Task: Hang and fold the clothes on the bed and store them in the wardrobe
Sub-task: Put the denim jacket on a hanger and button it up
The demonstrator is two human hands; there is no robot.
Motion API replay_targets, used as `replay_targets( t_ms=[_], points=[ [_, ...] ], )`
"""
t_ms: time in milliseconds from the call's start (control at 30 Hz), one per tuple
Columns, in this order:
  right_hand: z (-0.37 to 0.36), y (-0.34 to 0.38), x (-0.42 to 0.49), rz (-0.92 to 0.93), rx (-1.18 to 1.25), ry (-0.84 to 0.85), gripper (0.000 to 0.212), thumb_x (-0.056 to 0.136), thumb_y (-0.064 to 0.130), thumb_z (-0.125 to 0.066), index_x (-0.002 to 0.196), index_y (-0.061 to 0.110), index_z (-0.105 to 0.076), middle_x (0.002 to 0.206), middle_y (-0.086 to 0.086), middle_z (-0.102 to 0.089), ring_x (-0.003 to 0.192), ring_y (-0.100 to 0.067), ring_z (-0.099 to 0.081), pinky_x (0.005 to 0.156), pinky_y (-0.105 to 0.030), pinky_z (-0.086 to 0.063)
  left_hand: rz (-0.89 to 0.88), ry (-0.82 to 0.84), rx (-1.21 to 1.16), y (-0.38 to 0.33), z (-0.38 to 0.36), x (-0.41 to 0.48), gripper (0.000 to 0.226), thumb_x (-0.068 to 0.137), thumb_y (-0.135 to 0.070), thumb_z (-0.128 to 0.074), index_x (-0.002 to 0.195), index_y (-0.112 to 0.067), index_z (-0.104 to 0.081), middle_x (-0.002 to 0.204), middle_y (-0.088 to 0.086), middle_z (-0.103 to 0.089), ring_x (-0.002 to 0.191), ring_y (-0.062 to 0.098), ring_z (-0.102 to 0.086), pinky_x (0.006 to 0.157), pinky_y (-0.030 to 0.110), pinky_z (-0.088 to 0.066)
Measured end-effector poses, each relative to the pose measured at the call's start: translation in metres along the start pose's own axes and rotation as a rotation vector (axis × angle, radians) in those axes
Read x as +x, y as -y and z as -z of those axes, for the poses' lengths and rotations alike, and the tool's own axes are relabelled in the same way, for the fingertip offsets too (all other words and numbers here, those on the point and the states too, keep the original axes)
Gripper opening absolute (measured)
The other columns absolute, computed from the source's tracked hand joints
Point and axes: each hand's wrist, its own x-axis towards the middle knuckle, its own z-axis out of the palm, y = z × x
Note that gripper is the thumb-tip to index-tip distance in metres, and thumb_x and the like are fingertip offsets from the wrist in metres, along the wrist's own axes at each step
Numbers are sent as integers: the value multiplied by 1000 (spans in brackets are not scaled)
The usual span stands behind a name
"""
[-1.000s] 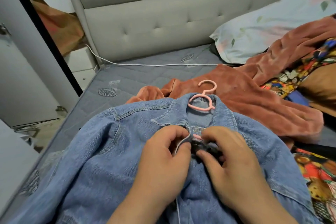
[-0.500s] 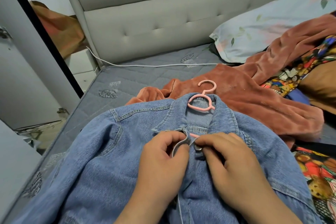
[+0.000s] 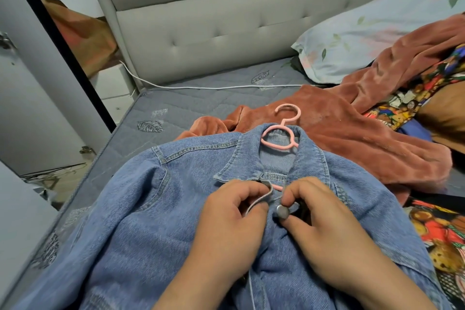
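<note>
Up close, two hands work at the front of a denim jacket [image 3: 151, 221] spread on the mattress [image 3: 201, 103].

At the jacket's neck, the left hand [image 3: 234, 219] pinches the front edge in curled fingers, and the right hand [image 3: 324, 229] clamps thumb and forefinger on a metal button [image 3: 282, 210] just beside it. A pink hanger [image 3: 281, 138] sits inside the jacket's collar. Beyond the jacket, touching it, lies a rust-brown fleece garment [image 3: 352, 138], then a white cable [image 3: 214, 87], a floral pillow [image 3: 377, 33] and the padded headboard [image 3: 226, 20].

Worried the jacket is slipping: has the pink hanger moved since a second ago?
No: the pink hanger keeps its spot on the rust garment, just below the white cable.
</note>
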Motion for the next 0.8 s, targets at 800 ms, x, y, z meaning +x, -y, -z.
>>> replay_targets(
  t_ms=[800],
  points=[
    [-1, 6, 2, 36, 325, -146, 21, 74, 11, -73, 77, 30, -65, 81, 12, -64, 72, -3, -59, 66, -11, -41, -66, 239, 15, -14, 13, 6, 21, 66, -24, -66, 86, -30, -68, 76, -7, -71, 72, 5, -64, 72, 28, -53]
  ],
)
